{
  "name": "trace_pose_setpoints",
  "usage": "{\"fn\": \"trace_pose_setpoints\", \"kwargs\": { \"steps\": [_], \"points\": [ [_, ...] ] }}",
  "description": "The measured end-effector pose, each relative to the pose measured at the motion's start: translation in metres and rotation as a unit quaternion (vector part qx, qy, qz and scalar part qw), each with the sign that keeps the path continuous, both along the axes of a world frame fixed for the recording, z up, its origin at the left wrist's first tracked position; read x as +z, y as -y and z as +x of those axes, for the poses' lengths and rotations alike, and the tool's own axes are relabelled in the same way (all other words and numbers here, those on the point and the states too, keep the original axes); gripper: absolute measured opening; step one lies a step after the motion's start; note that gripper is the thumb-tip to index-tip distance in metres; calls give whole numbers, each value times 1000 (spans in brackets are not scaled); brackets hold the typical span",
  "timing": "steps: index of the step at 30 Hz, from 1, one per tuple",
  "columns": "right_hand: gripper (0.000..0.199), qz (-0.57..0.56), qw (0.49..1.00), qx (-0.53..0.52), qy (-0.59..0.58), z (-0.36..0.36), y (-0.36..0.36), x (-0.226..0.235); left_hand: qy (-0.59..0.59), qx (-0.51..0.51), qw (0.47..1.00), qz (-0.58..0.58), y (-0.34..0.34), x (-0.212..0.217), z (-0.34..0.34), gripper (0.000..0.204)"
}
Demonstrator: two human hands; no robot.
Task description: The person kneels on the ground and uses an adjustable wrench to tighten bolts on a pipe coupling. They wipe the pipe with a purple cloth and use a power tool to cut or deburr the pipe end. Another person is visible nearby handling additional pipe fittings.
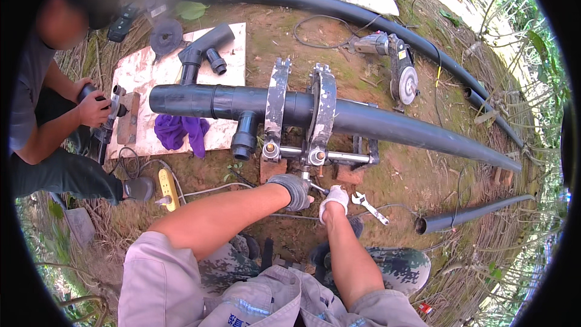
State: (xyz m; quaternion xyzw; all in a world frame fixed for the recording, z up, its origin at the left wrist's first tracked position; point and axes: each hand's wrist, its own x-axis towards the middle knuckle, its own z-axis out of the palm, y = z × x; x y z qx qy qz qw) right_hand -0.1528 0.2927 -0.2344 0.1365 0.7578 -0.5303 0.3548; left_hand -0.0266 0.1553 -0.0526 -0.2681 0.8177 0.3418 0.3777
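Observation:
A thick black plastic pipe (393, 126) with a tee fitting (244, 137) lies across the ground, held in a silver two-ring clamp frame (299, 115). My left hand (293, 189), in a grey glove, is closed around a small metal handle just below the clamp's guide bars. My right hand (334, 198), in a white glove, sits beside it with fingers curled; what it grips is hidden. An adjustable wrench (369, 206) lies on the soil just right of my right hand.
Another person (48, 115) crouches at left, holding a tool over a plywood board (142, 85) that carries a purple rag (178, 130) and loose fittings. An angle grinder (399, 69) lies behind the pipe. A yellow power strip (167, 189) and other black pipes (466, 215) lie around.

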Motion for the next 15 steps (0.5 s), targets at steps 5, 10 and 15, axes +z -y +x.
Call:
{"fn": "trace_pose_setpoints", "kwargs": {
  "steps": [5, 10, 15],
  "points": [
    [15, -1, 1000, 7, -17, 5, -1, 1, -5, 17, 1000, 0, 0, 0, 10, 58],
    [17, 29, 994, 101, -33, -1, 0, 7, -9, 12, 1000, 11, 9, -4, 11, 65],
    [20, 215, 944, 99, -229, -72, -10, 9, -82, 25, 995, 40, 3, -14, -2, 66]
  ]
}}
